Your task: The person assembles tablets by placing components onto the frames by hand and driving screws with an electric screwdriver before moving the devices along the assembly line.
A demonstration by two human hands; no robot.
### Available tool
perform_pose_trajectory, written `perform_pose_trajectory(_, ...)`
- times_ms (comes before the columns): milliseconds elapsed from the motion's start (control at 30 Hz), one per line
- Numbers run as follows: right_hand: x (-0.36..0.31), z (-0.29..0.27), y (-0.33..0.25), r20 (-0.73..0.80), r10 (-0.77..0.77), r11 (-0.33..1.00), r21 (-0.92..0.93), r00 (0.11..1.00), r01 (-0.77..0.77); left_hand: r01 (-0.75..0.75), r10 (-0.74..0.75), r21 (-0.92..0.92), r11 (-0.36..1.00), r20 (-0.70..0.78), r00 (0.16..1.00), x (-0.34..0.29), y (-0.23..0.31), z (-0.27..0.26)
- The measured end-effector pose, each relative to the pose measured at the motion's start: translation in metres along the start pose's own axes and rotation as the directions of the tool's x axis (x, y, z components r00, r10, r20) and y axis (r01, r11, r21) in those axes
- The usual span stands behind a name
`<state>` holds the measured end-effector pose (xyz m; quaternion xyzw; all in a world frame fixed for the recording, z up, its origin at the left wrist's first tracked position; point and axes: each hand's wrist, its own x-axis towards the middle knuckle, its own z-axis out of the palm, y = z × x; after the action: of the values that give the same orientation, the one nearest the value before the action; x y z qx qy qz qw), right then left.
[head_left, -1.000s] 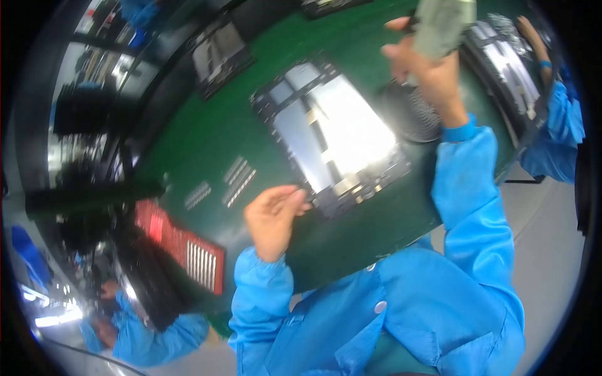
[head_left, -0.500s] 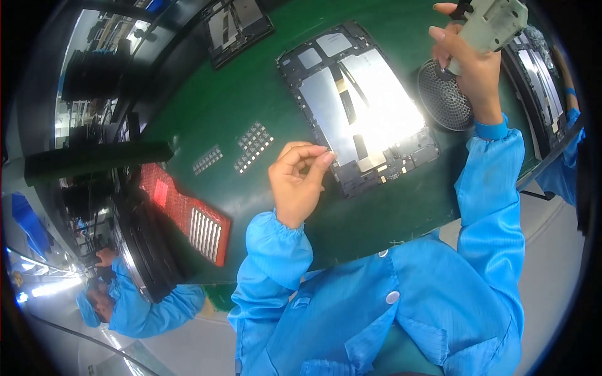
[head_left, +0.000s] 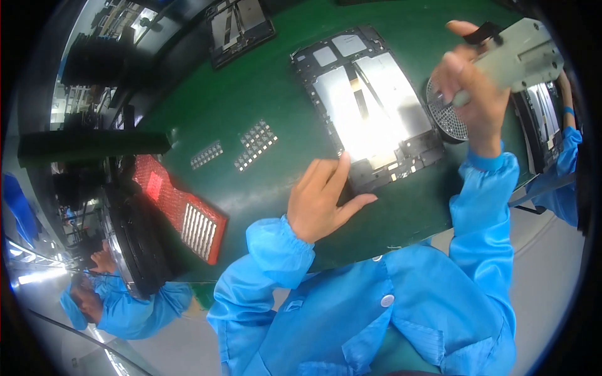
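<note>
Touching with unclenched left grip (head_left: 318, 202) the lower-left edge of an opened tablet (head_left: 376, 116) flat on the worktop (head_left: 254, 203); clasping a pale tool (head_left: 522, 57) in right grip (head_left: 481, 103) near a mesh disc (head_left: 453, 123). Likely steadying, next calling for careful alignment.

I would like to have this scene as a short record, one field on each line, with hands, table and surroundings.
Left hand: fingers spread, index fingertip at the left edge of the open tablet
Right hand: holds a pale tool
Behind right hand: round holed dish, partly covered
Table: green
Left of tablet: small parts in rows, red package
Lower left: another person, blue sleeve
</note>
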<state>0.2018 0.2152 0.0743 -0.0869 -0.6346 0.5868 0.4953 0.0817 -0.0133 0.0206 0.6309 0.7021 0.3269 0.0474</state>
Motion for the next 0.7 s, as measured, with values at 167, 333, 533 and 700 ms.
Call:
perform_pose_trajectory(167, -0.012, 0.065, -0.005, 0.109, 0.144, 0.970, 0.183, 0.983, -0.163, -0.079, 0.076, -0.045, 0.996, -0.070, 0.995, 0.026, -0.002, 0.018)
perform_pose_trajectory(333, -0.013, 0.088, 0.017, 0.206, 0.248, 0.954, 0.121, 0.947, -0.276, -0.080, 0.068, -0.086, 0.993, -0.129, 0.989, 0.025, -0.008, 0.024)
perform_pose_trajectory(533, -0.015, 0.090, 0.025, 0.208, 0.311, 0.938, 0.087, 0.927, -0.335, -0.103, 0.092, -0.060, 0.993, -0.163, 0.982, 0.026, -0.012, 0.025)
perform_pose_trajectory(700, -0.015, 0.089, 0.025, 0.201, 0.346, 0.927, 0.078, 0.917, -0.367, -0.097, 0.086, -0.065, 0.993, -0.162, 0.983, 0.026, -0.010, 0.024)
